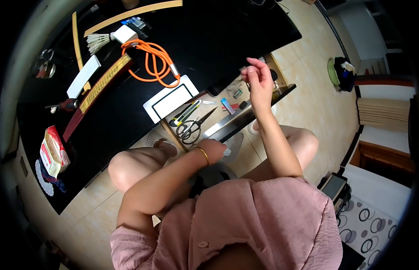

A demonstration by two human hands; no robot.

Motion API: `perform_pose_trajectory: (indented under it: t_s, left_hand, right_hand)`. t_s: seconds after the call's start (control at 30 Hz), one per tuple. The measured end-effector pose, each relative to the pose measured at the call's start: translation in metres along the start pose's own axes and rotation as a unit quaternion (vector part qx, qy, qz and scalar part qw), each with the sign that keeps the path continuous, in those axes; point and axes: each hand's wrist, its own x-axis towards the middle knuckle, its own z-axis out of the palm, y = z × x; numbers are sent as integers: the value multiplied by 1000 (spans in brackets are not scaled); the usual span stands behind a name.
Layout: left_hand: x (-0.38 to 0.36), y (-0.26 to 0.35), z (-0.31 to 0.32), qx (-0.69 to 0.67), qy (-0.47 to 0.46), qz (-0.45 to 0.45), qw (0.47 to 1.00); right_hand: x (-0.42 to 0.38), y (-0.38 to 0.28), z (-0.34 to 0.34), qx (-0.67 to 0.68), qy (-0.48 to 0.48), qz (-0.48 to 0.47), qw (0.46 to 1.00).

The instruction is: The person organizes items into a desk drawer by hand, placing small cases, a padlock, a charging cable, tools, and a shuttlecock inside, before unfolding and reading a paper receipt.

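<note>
My left hand (210, 152) is curled closed just outside the front of the open drawer (225, 126). A crumpled clear plastic piece (234, 146) shows beside its fingertips; whether they grip it is hidden. Raised over the drawer's far end is my right hand (260, 83), thumb and upper finger apart, with some fingertips blurred. Inside the drawer lie black-handled scissors (190, 130), a yellow-and-black utility knife (186, 112), a blue-and-pink lighter-like piece (227, 106), a small black item (243, 105) and small batteries (237, 93).
On the black desk (209, 40) are a white framed panel (171, 98), a coiled orange cable (151, 60), a white charger block (124, 34), a dark red strip with gold print (101, 85) and a tissue pack (55, 150). A green-and-black bundle (342, 73) sits on the tiled floor (315, 67).
</note>
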Motion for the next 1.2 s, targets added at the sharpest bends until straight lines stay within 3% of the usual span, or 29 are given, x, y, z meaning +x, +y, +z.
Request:
perform_pose_trajectory:
  t_s: [0.13,0.23,0.33,0.37,0.43,0.67,0.73,0.77,0.8,0.83,0.93,1.2]
  left_hand:
    - [0,-1,0,-12,14,11,1000]
    - [-3,2,-4,-4,10,8,1000]
    - [-4,1,-2,-10,27,18,999]
    - [-3,3,-3,-9,28,17,999]
    - [-3,10,-11,6,-21,-28,999]
    - [-4,5,-2,-5,23,2,1000]
    - [-3,4,-3,3,16,0,1000]
    - [-2,4,-3,2,19,-1,1000]
    - [-2,4,-2,1,15,-4,1000]
    - [-2,4,-1,0,11,-6,1000]
    - [-2,3,0,-5,14,0,1000]
    - [-1,5,-2,-2,23,-3,1000]
  right_hand:
    - [5,-58,64,-102,-186,-57,976]
    - [18,-59,111,-252,-215,-204,921]
    - [33,-47,153,-416,-213,-182,865]
    - [36,-45,165,-415,-214,-184,865]
    - [44,-44,185,-514,-231,-156,811]
    - [73,-36,209,-514,-247,-131,811]
    - [82,-32,208,-426,-261,-97,861]
    - [88,-28,209,-335,-301,-28,892]
    - [90,-25,209,-239,-336,44,910]
    - [89,-20,206,-239,-337,44,910]
    - [84,-18,198,-206,-317,-27,925]
    - [98,-34,160,-213,-110,-210,948]
